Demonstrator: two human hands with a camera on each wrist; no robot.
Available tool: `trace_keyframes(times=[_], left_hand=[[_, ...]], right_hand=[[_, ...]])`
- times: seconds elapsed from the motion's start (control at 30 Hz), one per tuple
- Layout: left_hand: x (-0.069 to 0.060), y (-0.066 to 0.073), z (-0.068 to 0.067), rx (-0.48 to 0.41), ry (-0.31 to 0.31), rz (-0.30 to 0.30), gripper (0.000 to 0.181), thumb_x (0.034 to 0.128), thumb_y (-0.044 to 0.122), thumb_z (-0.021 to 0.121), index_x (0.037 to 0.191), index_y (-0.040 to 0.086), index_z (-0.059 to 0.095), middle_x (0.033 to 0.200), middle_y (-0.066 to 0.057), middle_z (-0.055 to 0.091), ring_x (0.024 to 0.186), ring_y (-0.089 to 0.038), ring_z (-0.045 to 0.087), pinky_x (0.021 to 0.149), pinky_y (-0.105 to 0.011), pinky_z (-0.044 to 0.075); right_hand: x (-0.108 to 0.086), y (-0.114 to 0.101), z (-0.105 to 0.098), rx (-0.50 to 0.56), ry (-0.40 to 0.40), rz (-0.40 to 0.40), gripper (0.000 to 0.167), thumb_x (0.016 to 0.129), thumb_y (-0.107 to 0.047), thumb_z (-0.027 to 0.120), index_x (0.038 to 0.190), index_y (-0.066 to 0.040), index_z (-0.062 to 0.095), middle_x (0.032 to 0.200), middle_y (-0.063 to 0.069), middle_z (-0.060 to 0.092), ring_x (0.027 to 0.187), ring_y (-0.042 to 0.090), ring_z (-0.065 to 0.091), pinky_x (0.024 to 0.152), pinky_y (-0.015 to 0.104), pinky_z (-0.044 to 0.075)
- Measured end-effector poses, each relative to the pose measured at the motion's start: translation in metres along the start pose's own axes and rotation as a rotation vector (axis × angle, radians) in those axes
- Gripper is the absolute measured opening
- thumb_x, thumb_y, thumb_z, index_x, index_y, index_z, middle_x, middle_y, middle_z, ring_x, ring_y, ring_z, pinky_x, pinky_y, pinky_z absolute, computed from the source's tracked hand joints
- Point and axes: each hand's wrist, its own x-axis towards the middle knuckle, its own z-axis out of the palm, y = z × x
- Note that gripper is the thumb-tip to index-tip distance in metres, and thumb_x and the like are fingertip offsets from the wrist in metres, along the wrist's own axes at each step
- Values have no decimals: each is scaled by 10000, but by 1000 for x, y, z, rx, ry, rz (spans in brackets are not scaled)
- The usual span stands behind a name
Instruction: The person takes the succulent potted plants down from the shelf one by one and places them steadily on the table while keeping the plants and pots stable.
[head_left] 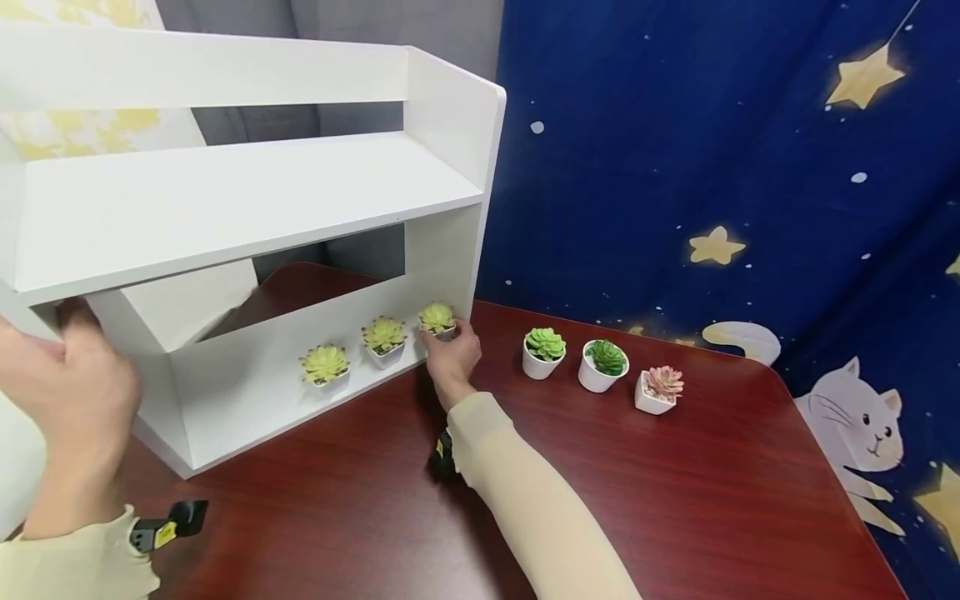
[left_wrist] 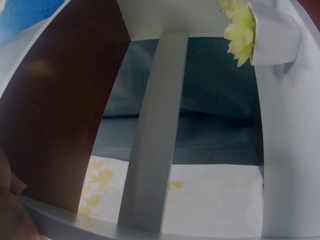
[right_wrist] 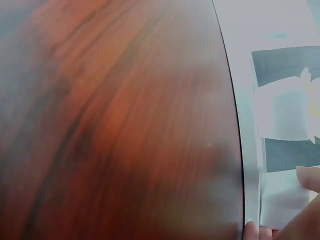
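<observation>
A white two-tier shelf [head_left: 247, 208] stands on the dark red table, with three yellow-green potted succulents in a row on its bottom board. My right hand [head_left: 454, 360] grips the rightmost potted succulent [head_left: 437, 317] by its white pot, close to the right side panel. Thumb and fingertips show around that pot [right_wrist: 284, 197] in the right wrist view. The middle succulent [head_left: 384, 335] and the left succulent [head_left: 326, 365] sit apart from it. My left hand [head_left: 86, 392] holds the shelf's left side panel below the upper board; some of its fingers are hidden.
On the table [head_left: 675, 500] right of the shelf stand a light green succulent [head_left: 543, 352], a darker green one [head_left: 603, 365] and a pink one [head_left: 657, 389], all in white pots. A blue starry curtain [head_left: 637, 167] hangs behind. Openings show in the shelf's back.
</observation>
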Motion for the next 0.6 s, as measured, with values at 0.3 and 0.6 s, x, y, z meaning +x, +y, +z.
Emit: trace_keyframes(times=[0.3, 0.6], left_hand=[[2, -21, -4, 51, -21, -33, 474, 1013, 139, 404, 1486, 174, 421, 1410, 121, 489, 1322, -29, 441, 1128, -143, 300], [3, -26, -4, 124, -35, -95, 457, 1036, 239, 396, 1492, 207, 396, 1423, 124, 469, 1316, -13, 420, 1129, -149, 286]], right_hand=[[-2, 4, -7, -32, -45, 30, 559, 736, -187, 897, 1232, -86, 658, 1160, 97, 693, 1117, 251, 603, 990, 386, 501], [-3, 3, -24, -34, -86, 11, 560, 712, -226, 911, 1188, -74, 657, 1062, 76, 692, 972, 186, 610, 871, 334, 520]])
